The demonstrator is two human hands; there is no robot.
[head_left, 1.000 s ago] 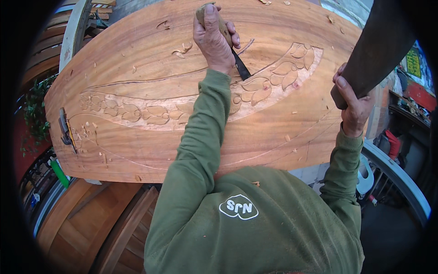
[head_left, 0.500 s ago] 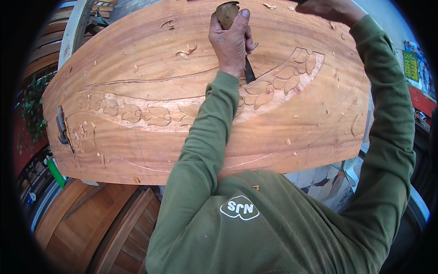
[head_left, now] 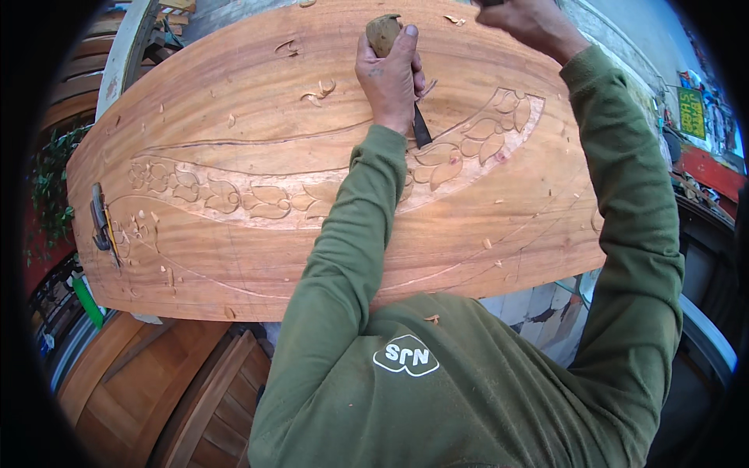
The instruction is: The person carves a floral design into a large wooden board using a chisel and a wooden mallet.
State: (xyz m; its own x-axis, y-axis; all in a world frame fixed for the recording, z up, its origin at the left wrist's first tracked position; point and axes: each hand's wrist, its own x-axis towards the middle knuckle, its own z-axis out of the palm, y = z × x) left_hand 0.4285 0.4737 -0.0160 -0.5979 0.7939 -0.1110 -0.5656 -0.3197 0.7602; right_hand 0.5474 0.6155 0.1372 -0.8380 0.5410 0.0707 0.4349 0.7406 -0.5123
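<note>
While the chisel (head_left: 422,129), slanted toward the panel's (head_left: 234,93) near edge, is gripped by the left hand (head_left: 387,87), the right (head_left: 528,22) is clenched.

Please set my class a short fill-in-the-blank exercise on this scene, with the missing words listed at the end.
1. The person's ____ hand holds the chisel.
2. The loose curls lying on the board are shavings of ____.
3. The shirt is mainly ____ in colour.
4. The emblem on its front is ____ in colour.

Missing words: left; wood; green; white.
</note>
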